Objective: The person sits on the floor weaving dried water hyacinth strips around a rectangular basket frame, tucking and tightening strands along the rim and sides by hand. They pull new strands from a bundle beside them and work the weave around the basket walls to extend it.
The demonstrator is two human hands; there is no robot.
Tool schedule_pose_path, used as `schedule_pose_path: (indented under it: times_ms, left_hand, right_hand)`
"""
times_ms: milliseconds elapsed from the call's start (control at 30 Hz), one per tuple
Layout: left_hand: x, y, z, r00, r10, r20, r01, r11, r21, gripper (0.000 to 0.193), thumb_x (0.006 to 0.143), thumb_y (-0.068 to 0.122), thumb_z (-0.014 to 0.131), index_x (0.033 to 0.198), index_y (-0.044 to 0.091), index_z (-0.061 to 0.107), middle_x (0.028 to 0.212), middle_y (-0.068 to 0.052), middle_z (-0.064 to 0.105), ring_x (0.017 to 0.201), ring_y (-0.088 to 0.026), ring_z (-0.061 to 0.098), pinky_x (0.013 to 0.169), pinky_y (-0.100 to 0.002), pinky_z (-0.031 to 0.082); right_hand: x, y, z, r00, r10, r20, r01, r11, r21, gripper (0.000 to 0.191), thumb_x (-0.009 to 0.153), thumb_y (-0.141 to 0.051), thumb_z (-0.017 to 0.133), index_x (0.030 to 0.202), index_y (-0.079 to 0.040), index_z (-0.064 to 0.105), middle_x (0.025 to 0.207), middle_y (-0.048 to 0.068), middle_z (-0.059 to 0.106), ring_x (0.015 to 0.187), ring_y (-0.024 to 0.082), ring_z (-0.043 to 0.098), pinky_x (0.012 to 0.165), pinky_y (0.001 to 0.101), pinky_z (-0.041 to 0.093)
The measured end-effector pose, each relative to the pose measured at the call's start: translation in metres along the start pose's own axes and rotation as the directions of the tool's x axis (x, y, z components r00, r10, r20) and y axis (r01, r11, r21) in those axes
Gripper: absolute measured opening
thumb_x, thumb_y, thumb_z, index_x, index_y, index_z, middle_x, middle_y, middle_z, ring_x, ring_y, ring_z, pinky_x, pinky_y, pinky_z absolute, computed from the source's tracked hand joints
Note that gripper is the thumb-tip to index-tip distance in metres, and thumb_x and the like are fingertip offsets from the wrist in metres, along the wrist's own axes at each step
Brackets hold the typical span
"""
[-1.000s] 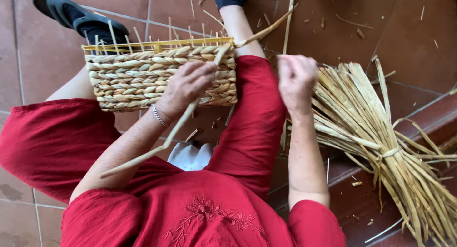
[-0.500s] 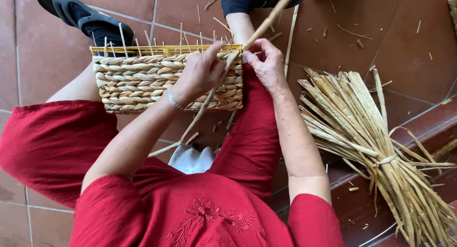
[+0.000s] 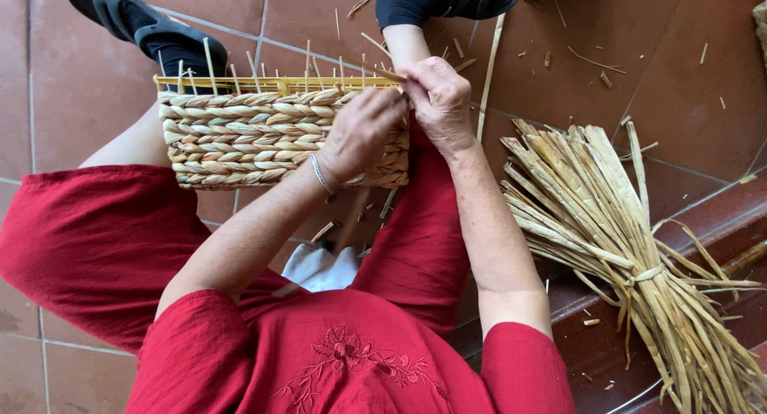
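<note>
Hands [image 3: 363,134] [image 3: 439,103] pinch strand at basket [image 3: 240,138] rim.

We count one woven basket [image 3: 264,138], its wall built of plaited straw rows, with roughly a dozen thin upright stakes [image 3: 209,63] poking above its rim; the exact number is hard to tell where the hands cover them. We see two hands: the left hand [image 3: 359,134] and the right hand [image 3: 439,103], both at the basket's right end. One bracelet [image 3: 320,174] circles the left wrist. There is one tied bundle of straw [image 3: 631,254] on the right, and one long loose stalk [image 3: 489,79] beside it. Two dark shoes [image 3: 136,23] show on the far side. Many small straw scraps [image 3: 595,63] lie scattered over the floor, too many to count.
</note>
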State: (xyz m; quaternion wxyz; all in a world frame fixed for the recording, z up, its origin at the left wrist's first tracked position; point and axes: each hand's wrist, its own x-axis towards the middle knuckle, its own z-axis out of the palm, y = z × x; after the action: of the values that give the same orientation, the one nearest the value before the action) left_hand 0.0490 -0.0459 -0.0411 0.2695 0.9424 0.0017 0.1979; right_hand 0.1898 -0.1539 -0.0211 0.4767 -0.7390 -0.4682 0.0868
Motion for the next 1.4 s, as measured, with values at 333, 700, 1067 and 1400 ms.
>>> schedule_pose_path:
  times_ms: [333, 700, 1067, 1400]
  left_hand:
    - [-0.032, -0.027, -0.040, 0.994, -0.085, -0.061, 0.105, 0.835, 0.540, 0.051, 0.081, 0.013, 0.075, 0.130, 0.005, 0.065, 0.148, -0.016, 0.047, 0.137, -0.033, 0.042, 0.111, -0.053, 0.030]
    - [-0.065, -0.035, -0.056, 0.934, -0.329, 0.139, 0.290, 0.925, 0.244, 0.008, 0.098, 0.001, 0.069, 0.100, 0.005, 0.062, 0.099, -0.015, 0.061, 0.099, -0.033, 0.059, 0.087, -0.044, 0.049]
    - [-0.067, -0.067, -0.109, 0.895, -0.413, -0.166, 0.440, 0.879, 0.183, 0.030, 0.092, 0.029, 0.092, 0.085, 0.012, 0.069, 0.084, -0.005, 0.064, 0.087, -0.028, 0.059, 0.081, -0.043, 0.047]
    - [-0.079, -0.084, -0.134, 0.836, -0.519, -0.178, 0.524, 0.851, -0.022, 0.021, 0.086, 0.026, 0.094, 0.088, 0.012, 0.079, 0.108, -0.006, 0.058, 0.114, -0.028, 0.052, 0.093, -0.044, 0.044]
  right_hand:
    - [-0.008, 0.005, -0.004, 0.988, -0.069, 0.141, 0.080, 0.994, -0.076, 0.017, 0.088, 0.004, 0.077, 0.103, -0.004, 0.074, 0.096, 0.010, 0.070, 0.093, 0.028, 0.066, 0.083, 0.0371, 0.055]
    - [-0.012, 0.016, 0.014, 0.999, 0.028, -0.023, -0.030, 0.994, -0.100, 0.010, 0.088, 0.001, 0.079, 0.091, -0.003, 0.070, 0.087, 0.010, 0.071, 0.083, 0.026, 0.070, 0.074, 0.0374, 0.056]
    - [-0.019, 0.012, 0.007, 0.900, 0.424, -0.103, -0.417, 0.905, 0.084, 0.039, 0.078, -0.007, 0.084, 0.113, -0.008, 0.067, 0.093, 0.000, 0.057, 0.071, 0.012, 0.061, 0.066, 0.0269, 0.057]
    - [-0.022, 0.041, 0.010, 0.833, 0.541, 0.118, -0.532, 0.723, 0.440, 0.017, 0.092, -0.010, 0.084, 0.104, 0.000, 0.077, 0.091, 0.001, 0.075, 0.081, 0.007, 0.068, 0.076, 0.0218, 0.056]
